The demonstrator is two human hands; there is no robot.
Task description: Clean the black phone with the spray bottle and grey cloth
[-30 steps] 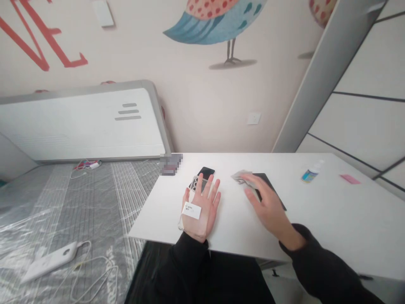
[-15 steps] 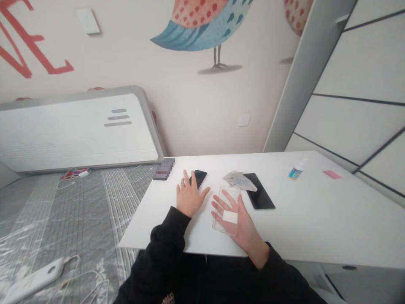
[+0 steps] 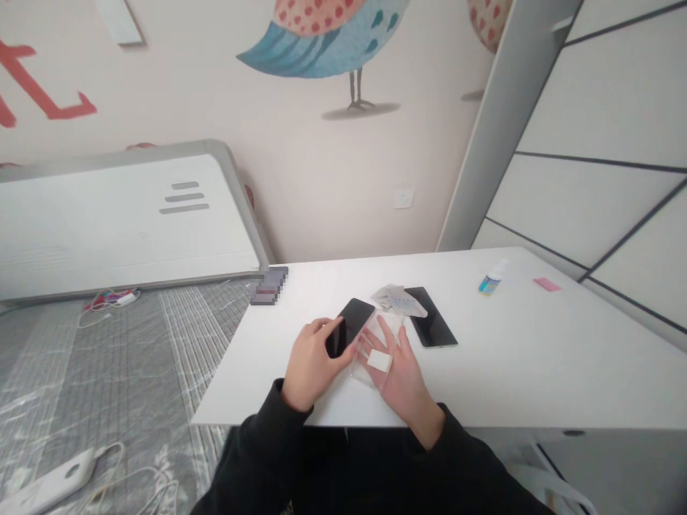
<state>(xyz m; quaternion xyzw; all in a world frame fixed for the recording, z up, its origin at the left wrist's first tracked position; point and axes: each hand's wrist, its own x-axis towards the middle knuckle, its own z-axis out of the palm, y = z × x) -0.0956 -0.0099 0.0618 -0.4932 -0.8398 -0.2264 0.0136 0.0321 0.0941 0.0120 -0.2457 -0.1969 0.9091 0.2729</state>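
My left hand (image 3: 313, 361) is closed around the edges of a black-screened smartphone (image 3: 351, 323), which is lifted and tilted over the white table. A clear phone case (image 3: 363, 372) lies across the palm of my right hand (image 3: 405, 383), whose fingers show through it. Inside the case area sits a small white rectangle (image 3: 379, 360). The phone's lower right edge overlaps the left side of the case; whether they touch I cannot tell. Just beyond my right hand lie a crumpled light cloth (image 3: 398, 299) and a black tablet (image 3: 434, 325), the cloth covering the tablet's upper left corner.
The white table (image 3: 499, 386) stands against the wall. A small spray bottle (image 3: 490, 282) and a pink slip (image 3: 547, 284) are at its right rear. A pixelated dark item (image 3: 270, 285) sits at the far left corner. Left of the table, a mattress (image 3: 134, 372) carries cables and a white device (image 3: 51, 481).
My left hand has picked the smartphone up from the table and brought it right and nearer, beside the case. The view has shifted slightly right.
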